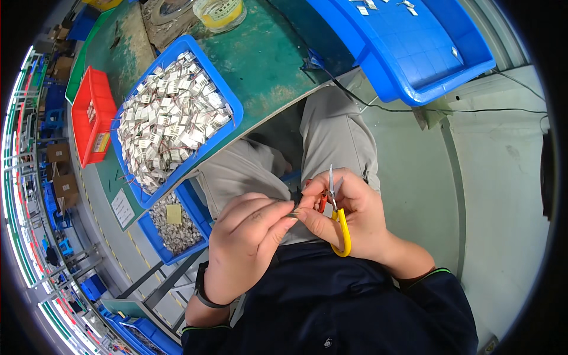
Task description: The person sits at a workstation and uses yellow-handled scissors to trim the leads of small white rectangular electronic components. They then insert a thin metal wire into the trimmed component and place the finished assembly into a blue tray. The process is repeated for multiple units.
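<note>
My right hand [362, 216] is closed around a pair of small scissors [343, 231] with a yellow handle. Their bare metal blades point away from me and stand slightly apart. An orange-red part shows between the fingers beside the blades; whether it belongs to the scissors I cannot tell. The thumb and fingers of my left hand [245, 236] are pinched together at the right fingertips, over my lap. Something thin and wire-like shows where the fingertips of both hands meet, too small to name. A dark band circles my left wrist.
At the left, a blue bin [234, 112] heaped with small white wired parts sits on the green table [266, 71]. Beside it is a red bin [89, 142]. Below stands another blue bin [204, 228] of small parts. A blue tray [408, 65] and black cable [402, 110] are at upper right.
</note>
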